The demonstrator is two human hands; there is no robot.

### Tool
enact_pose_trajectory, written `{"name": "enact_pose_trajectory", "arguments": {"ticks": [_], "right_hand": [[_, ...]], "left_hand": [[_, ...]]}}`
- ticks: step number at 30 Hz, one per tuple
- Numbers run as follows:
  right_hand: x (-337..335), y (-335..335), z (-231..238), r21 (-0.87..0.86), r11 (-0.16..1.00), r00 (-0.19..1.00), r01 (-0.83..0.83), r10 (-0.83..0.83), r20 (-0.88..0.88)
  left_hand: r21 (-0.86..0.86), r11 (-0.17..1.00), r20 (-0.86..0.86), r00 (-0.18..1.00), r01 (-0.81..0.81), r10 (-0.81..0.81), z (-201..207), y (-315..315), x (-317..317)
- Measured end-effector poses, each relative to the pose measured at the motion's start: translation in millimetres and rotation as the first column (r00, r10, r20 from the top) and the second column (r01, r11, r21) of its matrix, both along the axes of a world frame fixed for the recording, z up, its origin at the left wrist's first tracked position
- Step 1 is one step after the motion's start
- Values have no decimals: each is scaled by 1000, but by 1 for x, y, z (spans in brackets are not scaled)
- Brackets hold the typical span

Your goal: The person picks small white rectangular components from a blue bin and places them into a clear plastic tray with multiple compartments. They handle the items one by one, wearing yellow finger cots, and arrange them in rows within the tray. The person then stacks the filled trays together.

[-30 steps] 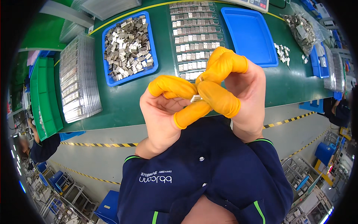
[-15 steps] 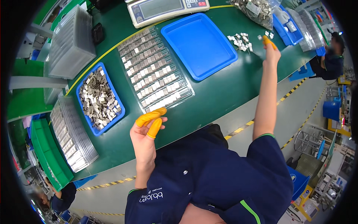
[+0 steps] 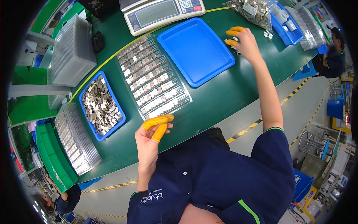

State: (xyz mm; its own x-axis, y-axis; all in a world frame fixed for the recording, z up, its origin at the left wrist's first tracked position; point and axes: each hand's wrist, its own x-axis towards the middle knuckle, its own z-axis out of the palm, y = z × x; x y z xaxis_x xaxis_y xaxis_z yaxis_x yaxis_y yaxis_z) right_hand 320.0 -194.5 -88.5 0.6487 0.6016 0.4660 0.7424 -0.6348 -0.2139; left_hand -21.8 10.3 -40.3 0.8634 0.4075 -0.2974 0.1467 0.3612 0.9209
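Observation:
My left hand point(image 3: 151, 136), with orange finger cots on thumb and forefinger, hovers over the front edge of the green table point(image 3: 220, 97). It is just below the clear compartment tray point(image 3: 153, 80) filled with small metal parts, and nothing shows between its fingers. My right arm stretches far to the right. My right hand point(image 3: 244, 39), also in orange cots, is over a few loose metal pieces point(image 3: 235, 50) beyond the empty blue tray point(image 3: 195, 50). Whether it grips one is hidden.
A blue bin of loose metal parts point(image 3: 100, 104) sits left of the compartment tray. Stacks of clear trays point(image 3: 71, 52) stand at the left, and a weighing scale point(image 3: 160, 13) and a bag of parts point(image 3: 253, 11) at the back. A co-worker point(image 3: 333, 56) is at the far right.
A second ago both hands were pressed together on a small metal part at my chest. They parted: my right hand reached out to the far right, and my left stayed near the table's front edge.

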Motion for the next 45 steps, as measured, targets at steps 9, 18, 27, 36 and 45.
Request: {"name": "enact_pose_trajectory", "arguments": {"ticks": [9, 18, 27, 36, 45], "right_hand": [[-11, 10, -2, -135, 980, 983, 149, -162, -89], [-15, 9, 18, 54, 970, 926, 236, -241, 289], [-187, 99, 88, 341, 680, 758, -649, 614, 219], [-227, 138, 87, 858, 447, 693, -252, 702, -163], [-254, 146, 77, 887, 406, 221, 218, 865, -450]], "left_hand": [[-2, 999, 22, 999, -40, 40, -4, 7, -9], [-79, 996, 52, 997, -45, 49, -5, 12, -9], [-213, 976, 259, 960, -52, 108, 13, 3, 20], [-320, 918, 413, 838, -233, 356, 34, 9, 2], [-339, 866, 450, 745, -367, 492, 32, 10, -5]]}}
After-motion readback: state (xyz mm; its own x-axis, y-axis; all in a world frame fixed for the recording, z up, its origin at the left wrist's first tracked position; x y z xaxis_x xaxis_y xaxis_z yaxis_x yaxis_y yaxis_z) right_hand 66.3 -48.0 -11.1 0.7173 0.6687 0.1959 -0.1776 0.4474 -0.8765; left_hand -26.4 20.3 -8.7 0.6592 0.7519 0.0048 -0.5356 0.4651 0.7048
